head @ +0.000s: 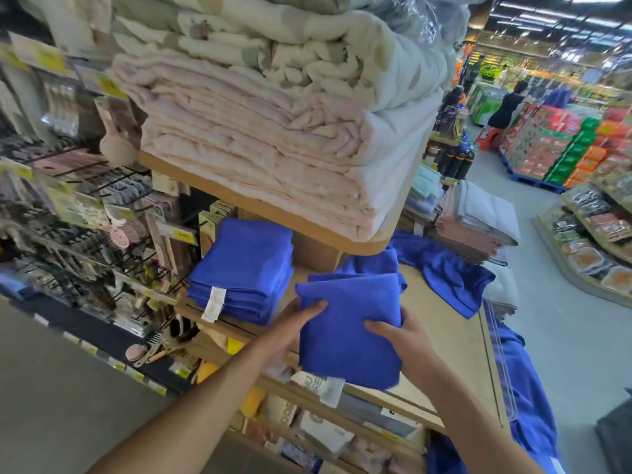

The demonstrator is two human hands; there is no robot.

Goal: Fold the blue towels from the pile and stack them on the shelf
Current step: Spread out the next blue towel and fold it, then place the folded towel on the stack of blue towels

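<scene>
While it is held at both side edges, the folded blue towel (349,333) sits just above the front part of the wooden shelf (444,330); whether its underside touches the board cannot be told. The left hand (299,318) grips the towel's left edge, with the thumb lying across the top face and the fingers hidden beneath. The right hand (396,331) grips the right edge, likewise with the thumb on top. The hands are apart, with the towel's width between them. A white care label (331,391) hangs from the towel's near edge.

To the left on the same shelf is a stack of folded blue towels (241,271), squared up, with a white tag (213,304) hanging at its front. The held towel is near this stack and not touching it.

Behind and to the right, a pile of unfolded blue towels (444,271) lies rumpled on the shelf; part of it drapes over the right edge.

On the shelf above is a tall stack of folded pink blankets (260,145), with cream patterned blankets (307,39) on top.

To the far left, hooks carry hair accessories (78,206). Behind to the right is a shop aisle, with a person (509,104) standing.
</scene>
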